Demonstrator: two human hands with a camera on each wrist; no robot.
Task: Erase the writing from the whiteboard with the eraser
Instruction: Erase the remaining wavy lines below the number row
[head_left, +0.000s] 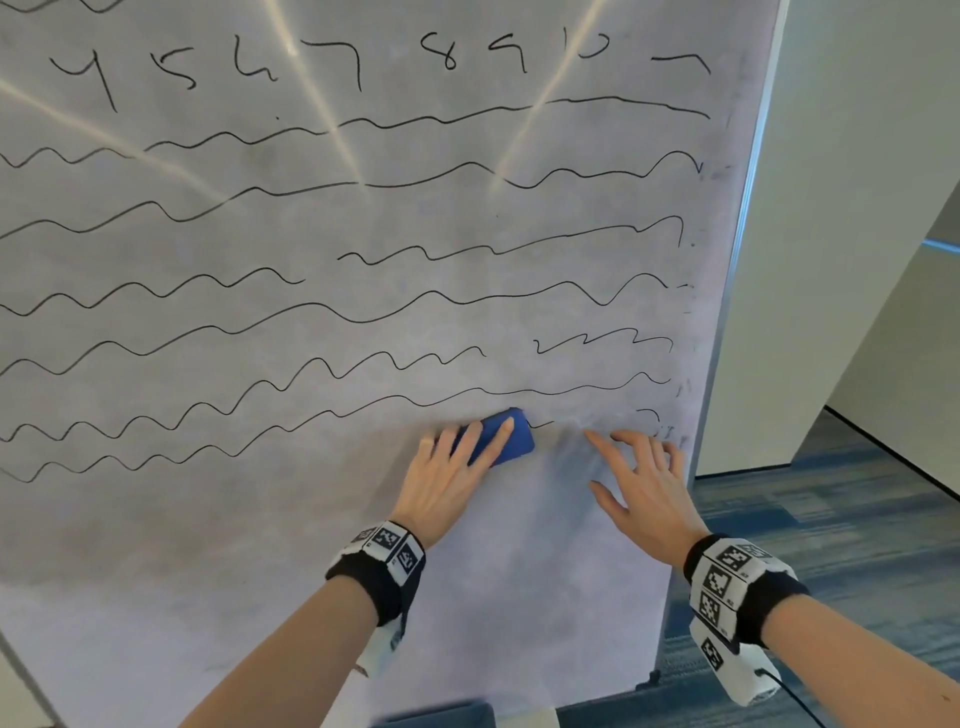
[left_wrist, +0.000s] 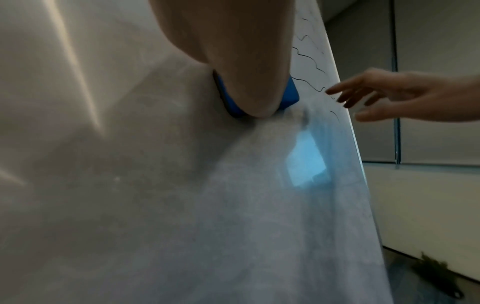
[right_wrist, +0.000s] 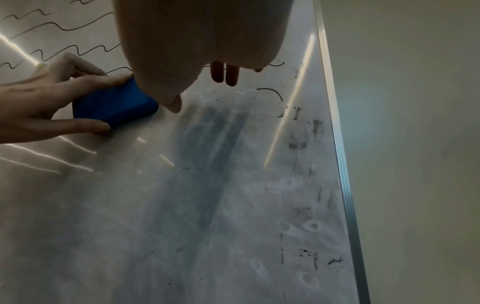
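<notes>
The whiteboard (head_left: 363, 545) carries a row of black numbers (head_left: 358, 62) and several wavy black lines (head_left: 311, 312). My left hand (head_left: 452, 467) grips the blue eraser (head_left: 519, 441) flat against the board, on the lowest wavy line. In the right wrist view the fingers lie over the eraser (right_wrist: 116, 102) and the thumb is under it. Right of the eraser the line is wiped away, leaving a short curl (head_left: 647, 413). My right hand (head_left: 639, 467) is open with spread fingers at the board near its right edge, holding nothing.
A metal frame (head_left: 727, 312) runs down the board's right edge, with a white wall (head_left: 857, 156) and blue carpet (head_left: 831, 519) beyond. Old grey smudges (right_wrist: 298, 144) mark the board along that edge. A blurred blue object (head_left: 436, 714) sits at the bottom.
</notes>
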